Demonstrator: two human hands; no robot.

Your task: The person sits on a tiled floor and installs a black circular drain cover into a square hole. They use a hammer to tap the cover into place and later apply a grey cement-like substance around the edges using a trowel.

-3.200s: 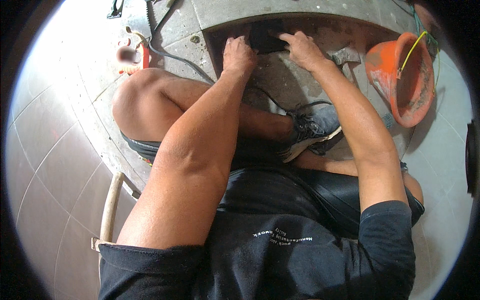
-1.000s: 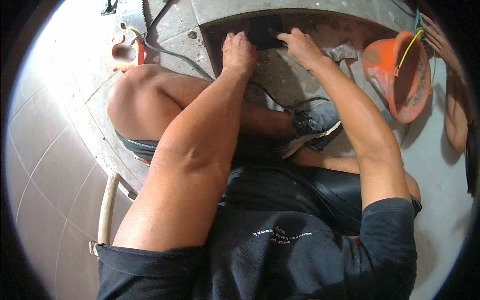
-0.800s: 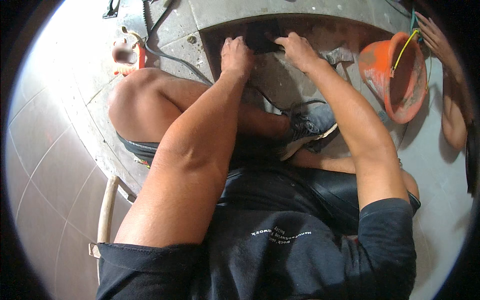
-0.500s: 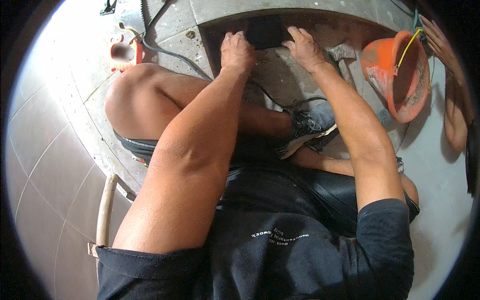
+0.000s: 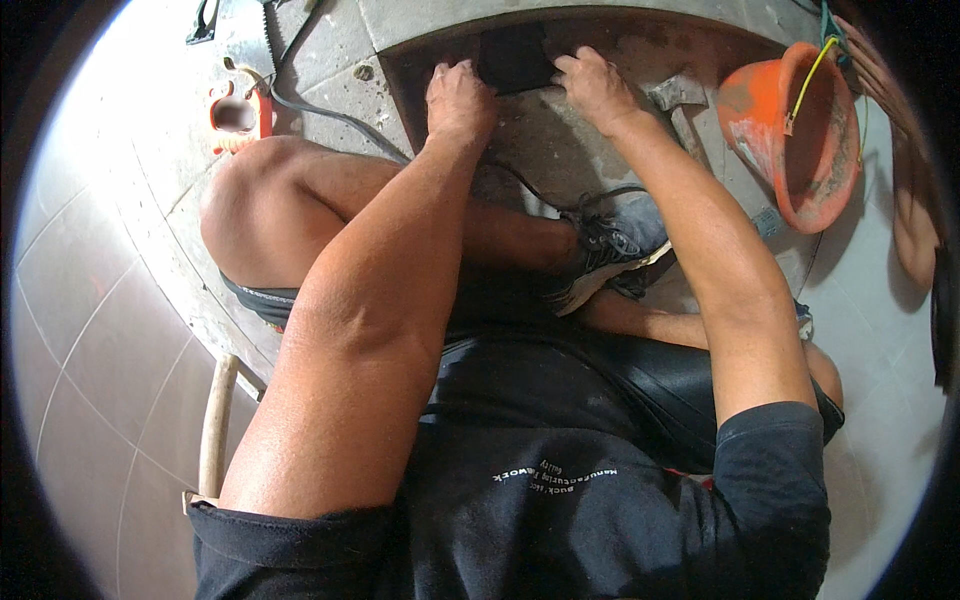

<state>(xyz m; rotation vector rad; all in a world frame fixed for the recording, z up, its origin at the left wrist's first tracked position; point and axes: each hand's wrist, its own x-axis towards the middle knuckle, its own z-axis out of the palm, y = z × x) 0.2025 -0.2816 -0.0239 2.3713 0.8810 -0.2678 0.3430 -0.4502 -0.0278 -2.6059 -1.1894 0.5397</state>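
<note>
A person sits on a pale tiled floor [image 5: 90,330], seen from above, wearing a dark shirt and dark shorts, knees bent and one grey sneaker [image 5: 600,255] tucked under the body. Ahead lies a grey, cement-smeared floor section [image 5: 560,150] with a raised curved edge. Both bare forearms reach forward to a dark rectangular block [image 5: 515,58] sitting at the far edge of that cement patch. The left hand [image 5: 458,100] rests against the block's left side with fingers curled, touching it; whether its grip is closed on the block cannot be told. The right hand [image 5: 595,88] presses against the block's right side, fingers bent over its edge, grip likewise unclear. To the right stands an orange bucket [image 5: 795,130], tilted, with a yellow cord across its rim, and just beside it another person's forearm [image 5: 915,200]. A trowel [image 5: 680,95] lies near the right hand. To the upper left sits an orange-handled tool [image 5: 238,115] beside a grey cable [image 5: 330,115]. A wooden handle [image 5: 215,420] lies by the left elbow.
</note>
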